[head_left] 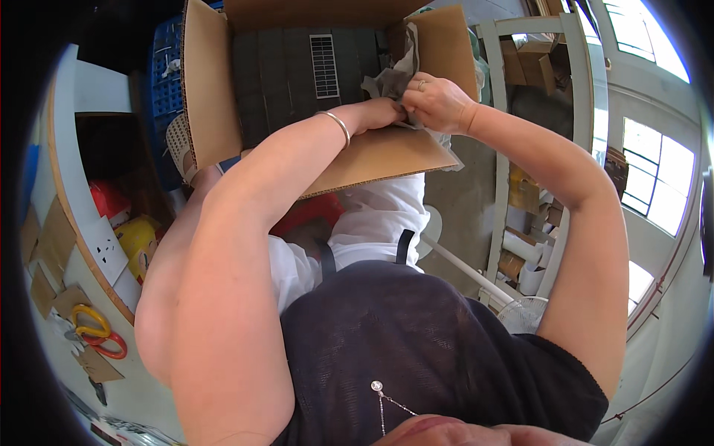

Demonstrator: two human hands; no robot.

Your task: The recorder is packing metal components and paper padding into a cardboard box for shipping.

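An open cardboard box (210, 82) stands in front of me with its flaps folded out. Inside, dark grey slabs or packs (277, 74) are lined up in a tight row, and a narrow black-and-white gridded strip (324, 67) lies on top of them. Crumpled grey paper (398, 76) sticks up at the box's near right corner. My right hand (437, 102), with a ring on it, pinches this paper from the right. My left hand (381, 114) reaches over the near flap and closes on the paper's lower part; its fingertips are partly hidden.
A blue plastic crate (166, 67) is behind the box on the left. Scissors with yellow and red handles (100, 331) lie on the left-hand worktop (111, 260). Shelving (500, 149) with cartons stands at right, and a white fan (524, 314) is near my right side.
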